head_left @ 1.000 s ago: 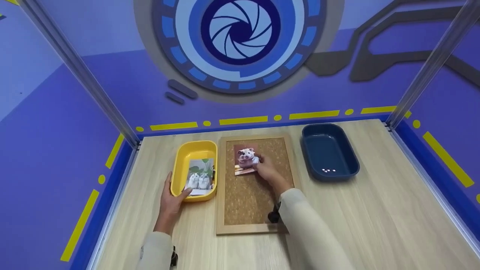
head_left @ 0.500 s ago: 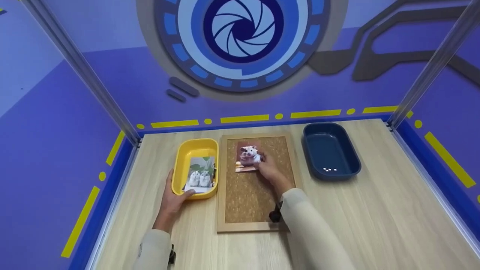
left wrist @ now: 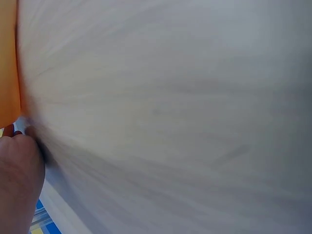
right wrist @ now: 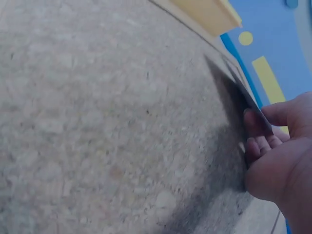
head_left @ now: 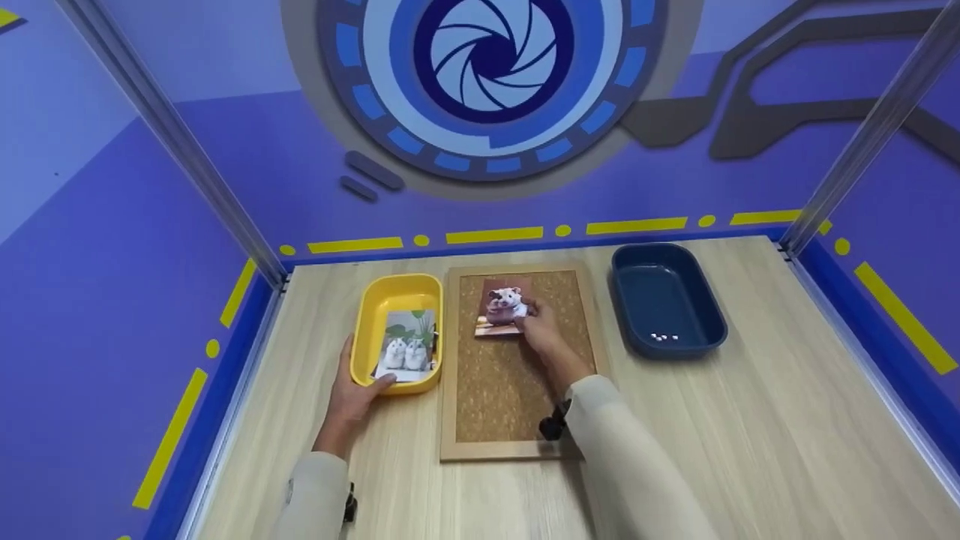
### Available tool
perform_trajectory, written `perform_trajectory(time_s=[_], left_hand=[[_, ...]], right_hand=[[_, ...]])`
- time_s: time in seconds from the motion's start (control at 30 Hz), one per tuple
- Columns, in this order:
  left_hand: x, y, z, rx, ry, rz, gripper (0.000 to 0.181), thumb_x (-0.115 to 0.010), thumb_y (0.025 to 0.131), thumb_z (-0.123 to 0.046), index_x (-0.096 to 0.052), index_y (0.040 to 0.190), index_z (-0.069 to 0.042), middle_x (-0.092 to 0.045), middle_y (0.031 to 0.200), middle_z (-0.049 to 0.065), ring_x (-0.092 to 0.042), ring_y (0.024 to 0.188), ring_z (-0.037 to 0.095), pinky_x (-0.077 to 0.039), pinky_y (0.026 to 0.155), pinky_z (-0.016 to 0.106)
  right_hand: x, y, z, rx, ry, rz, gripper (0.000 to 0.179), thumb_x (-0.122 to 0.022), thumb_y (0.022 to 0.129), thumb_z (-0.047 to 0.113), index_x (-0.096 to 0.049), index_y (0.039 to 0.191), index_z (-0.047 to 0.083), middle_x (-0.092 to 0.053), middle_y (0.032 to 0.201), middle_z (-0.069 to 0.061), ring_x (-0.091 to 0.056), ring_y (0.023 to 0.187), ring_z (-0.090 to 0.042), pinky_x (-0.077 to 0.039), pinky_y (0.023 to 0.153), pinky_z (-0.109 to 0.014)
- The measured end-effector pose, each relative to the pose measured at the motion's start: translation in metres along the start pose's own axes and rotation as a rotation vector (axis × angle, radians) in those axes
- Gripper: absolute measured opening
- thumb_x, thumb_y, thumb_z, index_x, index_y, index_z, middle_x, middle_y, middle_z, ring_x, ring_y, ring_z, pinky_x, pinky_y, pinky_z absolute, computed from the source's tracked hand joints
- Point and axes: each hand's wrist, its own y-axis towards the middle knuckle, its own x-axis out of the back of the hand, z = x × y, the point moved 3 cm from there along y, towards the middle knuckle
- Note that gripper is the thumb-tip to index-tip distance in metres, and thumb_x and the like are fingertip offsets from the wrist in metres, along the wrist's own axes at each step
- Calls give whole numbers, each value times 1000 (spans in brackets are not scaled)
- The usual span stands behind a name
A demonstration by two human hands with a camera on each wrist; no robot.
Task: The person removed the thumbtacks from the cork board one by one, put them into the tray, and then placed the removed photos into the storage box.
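Note:
In the head view, my right hand [head_left: 551, 337] pinches the right edge of a photo print [head_left: 499, 319] of a single hamster. The print sits over the upper part of a wood-framed corkboard [head_left: 491, 397]. From the right wrist, the print [right wrist: 249, 100] appears edge-on between thumb and fingers, slanted and casting a shadow on the cork. My left hand [head_left: 356, 397] grips the near left corner of a yellow tray [head_left: 364, 319], thumb over its rim. Inside that tray lies a photo [head_left: 407, 351] of two hamsters. The left wrist view catches only the tray's side [left wrist: 7, 63] and part of the hand.
Right of the corkboard stands a dark blue tray [head_left: 652, 296] with several small shiny pieces [head_left: 664, 337] at its near end, too small to identify. All stand on a light wood table [head_left: 795, 390], bounded by purple-blue panels [head_left: 247, 172] behind and at both sides.
The single-hamster print has shifted slightly farther up the board and tilted a little, still pinched by my right hand. My left hand keeps its grip on the yellow tray. The head view has drifted slightly.

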Motion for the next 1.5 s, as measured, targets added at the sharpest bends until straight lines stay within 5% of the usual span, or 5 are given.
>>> perform_trajectory(time_s=[0.33,0.73,1.03,1.27,1.5], left_hand=[[0,2,-2,9,23,-15,114,-86,91,-31,-5,172,-41,-26,178,1,-28,163,28,-18,138,53],[-3,6,-3,-12,21,-1,115,-85,91,-31,-5,173,-37,-25,179,2,-28,163,27,-17,139,51],[2,2,1,10,43,0,114,-84,92,-36,-4,173,-37,-21,180,4,-26,164,29,-16,138,54],[1,2,2,13,48,12,113,-83,94,-37,-2,173,-38,-19,181,3,-24,165,29,-15,138,54],[0,0,3,3,31,-4,112,-84,93,-39,-5,172,-39,-21,180,2,-25,164,29,-16,138,54]], right_hand=[[-16,-12,23,73,61,-23,49,-55,89,-19,-59,137,-14,-69,119,-29,-59,84,-12,-49,66,-14],[-53,-32,57,116,100,131,51,-58,91,-14,-57,142,-10,-70,122,-30,-64,84,-12,-57,60,-20],[-88,-48,52,82,73,212,55,-59,89,-15,-56,143,-9,-69,124,-28,-64,87,-14,-61,67,-22],[-106,-61,45,23,-35,273,58,-60,92,-10,-55,149,-2,-64,141,-26,-67,99,-20,-63,76,-27],[-121,-76,42,106,-302,289,54,-64,100,2,-55,153,2,-65,144,-19,-67,113,-21,-63,97,-32]])
